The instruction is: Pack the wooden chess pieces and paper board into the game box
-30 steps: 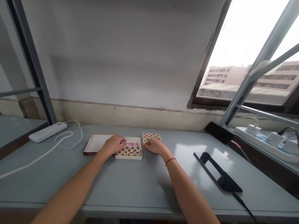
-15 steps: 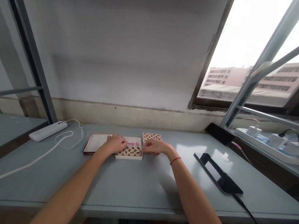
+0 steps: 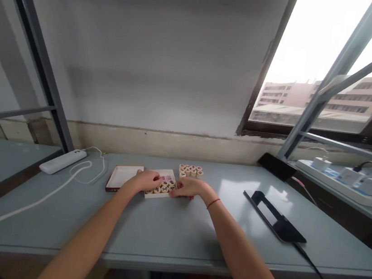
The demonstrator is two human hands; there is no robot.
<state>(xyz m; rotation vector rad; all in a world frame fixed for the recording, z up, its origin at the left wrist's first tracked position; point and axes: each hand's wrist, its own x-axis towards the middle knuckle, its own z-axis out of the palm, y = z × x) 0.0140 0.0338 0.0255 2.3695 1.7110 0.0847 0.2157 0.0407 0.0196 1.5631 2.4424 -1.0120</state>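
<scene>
A shallow white box [image 3: 160, 196] sits on the desk, slightly turned, with round Chinese chess pieces [image 3: 165, 189] along its front and right parts. My left hand [image 3: 147, 180] lies over the box's left side, its fingers curled in; what they grip, if anything, is hidden. At the front right corner of the box is my right hand [image 3: 187, 187], thumb and fingers drawn together against the pieces there. Whatever it pinches cannot be made out. Behind it stands a block of more chess pieces [image 3: 191, 171] in rows, some with red characters, partly covered by the hand.
An open lid with a dark red edge [image 3: 122, 177] lies left of the box. Further left are a white power bank [image 3: 63, 161] and its cable. A black tablet [image 3: 273, 216] with a cord lies to the right, and a power strip [image 3: 334, 182] beyond it.
My right hand has shifted left and nearer, onto the box's front right corner. The box has turned a little. More of the piece block behind shows. My left hand stays over the box's left side.
</scene>
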